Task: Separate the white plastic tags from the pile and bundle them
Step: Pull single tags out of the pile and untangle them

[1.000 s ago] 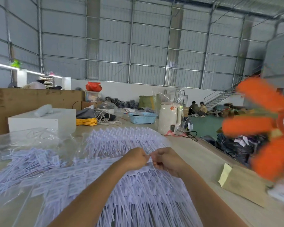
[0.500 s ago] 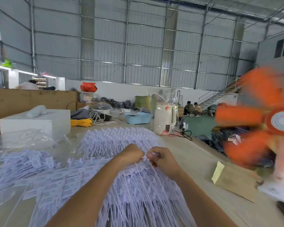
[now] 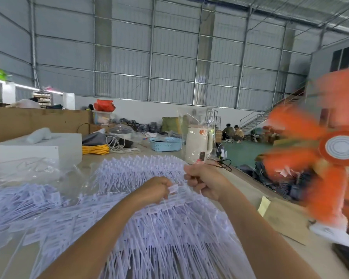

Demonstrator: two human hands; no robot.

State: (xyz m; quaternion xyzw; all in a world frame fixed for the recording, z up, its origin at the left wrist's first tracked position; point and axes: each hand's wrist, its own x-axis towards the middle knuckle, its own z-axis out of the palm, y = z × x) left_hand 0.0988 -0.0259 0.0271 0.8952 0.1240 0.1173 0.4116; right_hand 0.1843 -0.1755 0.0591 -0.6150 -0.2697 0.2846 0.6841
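A wide pile of white plastic tags (image 3: 161, 234) covers the table in front of me, with more tags (image 3: 133, 170) fanned out behind it and others (image 3: 22, 200) to the left. My left hand (image 3: 155, 189) pinches the flat head of a tag (image 3: 173, 188) at the top of the pile. My right hand (image 3: 205, 183) is lifted just to the right of it, fingers curled round a thin tag strand that runs down toward the pile.
An orange fan (image 3: 330, 158) spins close at the right on a white base. A yellowish paper on brown cardboard (image 3: 280, 216) lies by the table's right edge. A white kettle (image 3: 198, 143), blue basket (image 3: 165, 143), yellow cord (image 3: 95, 150) and white box (image 3: 36, 148) stand behind.
My right hand has pulled up and to the right, away from the left hand; before, both hands pinched together at one spot. The view has swung slightly left.
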